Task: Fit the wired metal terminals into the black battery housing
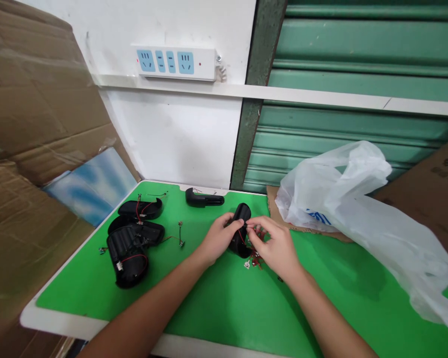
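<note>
My left hand [219,237] is closed round the side of a black plastic housing [241,244], a hollow shell with a red wire inside. At the housing's right edge, the fingers of my right hand [273,242] are pinched together; what lies between the fingertips is too small to make out. Below them on the green mat lie small parts with red wires [257,260] and a little white piece [247,264], partly covered by my right hand.
Several similar black shells [129,258] with wires lie at the left, beside a small wired board [181,243]. Another black housing [204,199] rests at the back edge. A white plastic bag [336,189] sits on cardboard at the right. A power strip [175,62] hangs on the wall.
</note>
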